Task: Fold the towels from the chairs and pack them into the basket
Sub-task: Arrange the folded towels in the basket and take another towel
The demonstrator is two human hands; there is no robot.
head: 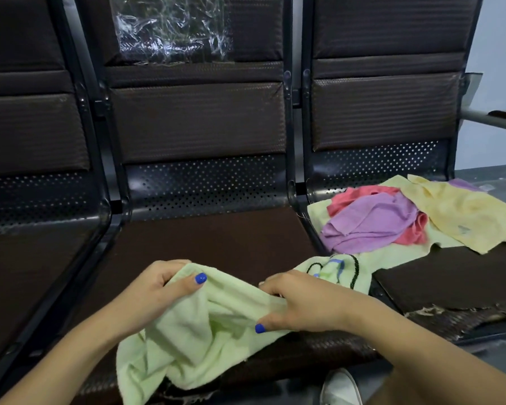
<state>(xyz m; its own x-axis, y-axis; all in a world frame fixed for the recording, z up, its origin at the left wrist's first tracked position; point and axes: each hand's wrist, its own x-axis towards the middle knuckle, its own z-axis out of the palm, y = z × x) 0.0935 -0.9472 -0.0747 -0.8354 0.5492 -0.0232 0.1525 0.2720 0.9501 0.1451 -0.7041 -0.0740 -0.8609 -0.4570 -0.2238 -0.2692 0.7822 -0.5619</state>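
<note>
Head view. Both hands grip a crumpled pale green terry towel [205, 325] over the front of the middle dark brown padded chair seat [216, 244]. The left hand [158, 290] bunches the towel's upper left edge, thumb pressed on top of the cloth; the right hand [301, 302] pinches a fold at the right, fingers curled into the fabric. The towel's lower part hangs over the seat's front edge. On the right-hand chair seat [438, 273] lies a loose heap: a lilac towel [368, 223] over a coral-pink towel [360, 194], a pale yellow towel [462, 214] beside them, and a light green towel [398, 252] beneath. Crinkled clear plastic film [173, 27] covers part of the middle backrest. A white shoe [339, 390] shows at the bottom edge.
</note>
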